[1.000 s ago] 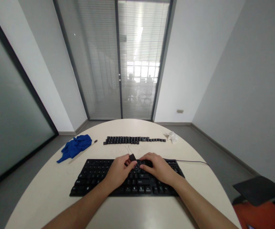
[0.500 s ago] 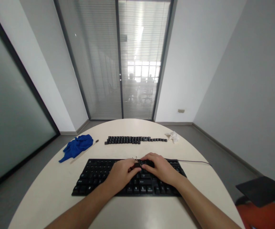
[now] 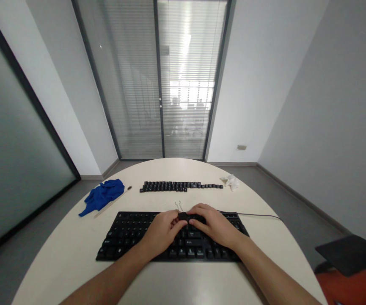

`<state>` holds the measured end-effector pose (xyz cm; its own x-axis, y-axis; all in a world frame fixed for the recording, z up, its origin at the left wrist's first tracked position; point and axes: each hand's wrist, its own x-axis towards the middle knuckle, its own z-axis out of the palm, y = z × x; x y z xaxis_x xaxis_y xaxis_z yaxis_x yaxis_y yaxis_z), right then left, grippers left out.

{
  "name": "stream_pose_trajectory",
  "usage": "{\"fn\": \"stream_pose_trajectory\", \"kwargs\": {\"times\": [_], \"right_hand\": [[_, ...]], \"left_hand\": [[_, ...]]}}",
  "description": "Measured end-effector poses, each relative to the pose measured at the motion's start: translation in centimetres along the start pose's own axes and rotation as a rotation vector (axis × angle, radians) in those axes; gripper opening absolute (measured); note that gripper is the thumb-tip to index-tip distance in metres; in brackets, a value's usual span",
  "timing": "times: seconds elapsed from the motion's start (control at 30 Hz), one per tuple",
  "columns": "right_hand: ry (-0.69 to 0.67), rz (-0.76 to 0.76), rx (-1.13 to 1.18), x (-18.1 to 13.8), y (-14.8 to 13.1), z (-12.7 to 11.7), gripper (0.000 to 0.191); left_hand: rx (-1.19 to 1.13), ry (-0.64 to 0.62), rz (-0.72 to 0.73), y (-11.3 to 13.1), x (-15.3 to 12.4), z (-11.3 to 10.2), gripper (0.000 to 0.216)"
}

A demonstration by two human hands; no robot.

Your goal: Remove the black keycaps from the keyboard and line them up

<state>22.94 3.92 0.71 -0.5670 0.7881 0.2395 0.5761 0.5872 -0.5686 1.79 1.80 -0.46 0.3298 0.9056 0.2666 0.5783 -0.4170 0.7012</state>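
A black keyboard lies on the table before me, and both my hands are over its middle. My left hand pinches the small black handle of a wire keycap puller between thumb and fingers. Its two thin wire prongs point up and away from me, beyond the keyboard's far edge. From the other side, my right hand closes its thumb and forefinger at the handle's right end. Whether a keycap is at the wires is too small to tell. My palms cover part of the keys.
Loose black keycaps stand in rows behind the keyboard. A blue cloth and a thin brush lie at the left, a crumpled white tissue at the right. The keyboard's cable runs off rightward. An orange-and-black chair stands beside the table.
The keycap puller has tipped, so its wire prongs now show longer and reach farther away from me. Both hands stay in nearly the same place.
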Motion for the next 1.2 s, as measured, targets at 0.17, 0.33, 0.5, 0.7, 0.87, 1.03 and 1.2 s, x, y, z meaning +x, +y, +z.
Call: {"fn": "stream_pose_trajectory", "kwargs": {"times": [0.17, 0.33, 0.5, 0.7, 0.87, 1.03, 1.2], "right_hand": [[-0.016, -0.020, 0.010, 0.0, -0.1, 0.0, 0.024], [-0.033, -0.046, 0.041, -0.1, -0.2, -0.1, 0.017], [-0.033, -0.068, 0.048, -0.3, -0.5, -0.3, 0.017], [-0.017, -0.086, 0.034, 0.0, -0.7, -0.1, 0.015], [0.020, -0.092, -0.034, 0.0, -1.0, 0.1, 0.017], [0.032, -0.074, -0.082, -0.1, -1.1, 0.2, 0.014], [0.060, -0.060, -0.081, 0.0, -1.2, 0.2, 0.012]], "left_hand": [[-0.045, -0.018, -0.036, 0.0, 0.1, -0.1, 0.025], [-0.023, -0.011, -0.035, -0.3, 0.2, -0.1, 0.026], [-0.220, -0.030, -0.077, -0.6, 0.4, 0.0, 0.022], [-0.446, -0.034, -0.113, -1.2, 0.6, 0.2, 0.022], [-0.511, 0.001, -0.180, -1.3, 0.6, 0.3, 0.022], [-0.491, -0.013, -0.180, -0.9, 0.6, 0.1, 0.021], [-0.520, -0.014, -0.175, -0.8, 0.5, 0.0, 0.019]]}}
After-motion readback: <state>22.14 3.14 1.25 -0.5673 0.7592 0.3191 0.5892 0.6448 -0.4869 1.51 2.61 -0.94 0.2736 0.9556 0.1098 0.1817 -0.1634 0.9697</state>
